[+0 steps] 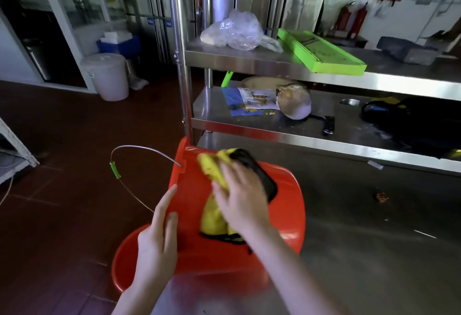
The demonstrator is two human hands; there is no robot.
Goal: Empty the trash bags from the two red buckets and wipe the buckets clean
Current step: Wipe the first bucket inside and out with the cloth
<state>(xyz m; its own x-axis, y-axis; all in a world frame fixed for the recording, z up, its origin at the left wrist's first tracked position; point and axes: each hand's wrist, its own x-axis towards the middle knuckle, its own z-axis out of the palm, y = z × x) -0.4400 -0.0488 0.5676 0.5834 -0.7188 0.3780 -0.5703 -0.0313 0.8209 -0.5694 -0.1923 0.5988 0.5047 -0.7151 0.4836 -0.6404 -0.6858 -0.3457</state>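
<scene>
– Pressing on what, that right hand (243, 197)?
– On a yellow cloth (212, 165). Its fingers (224, 190) are released and spread flat over the cloth, pushing it against the red bucket (287, 202). They are blurred, but they do not look curled round anything.
– And the left hand (156, 240)?
– It lies against the bucket's left side. Those fingers are straight too and grasp nothing; they just rest on the red plastic.
– Where is the bucket?
– Tipped over at the near left corner of the steel desk (374, 252), partly over the edge. Its wire handle (139, 149) sticks out to the left above the dark red floor (62, 140), with a green grip (115, 170) on it.
– Anything else on the bucket?
– Something black lies beside the cloth, under the right hand. I cannot tell what it is.
– Further back?
– A steel rack stands on the desk. Its lower shelf (249, 125) holds printed papers (249, 101) and a rounded greyish object. The shelf above carries a clear plastic bag (234, 30) and a bright green tray (321, 53).
– And beyond?
– Far left, on the floor, are a white lidded tub (107, 75) and a blue box (119, 44) behind it.
</scene>
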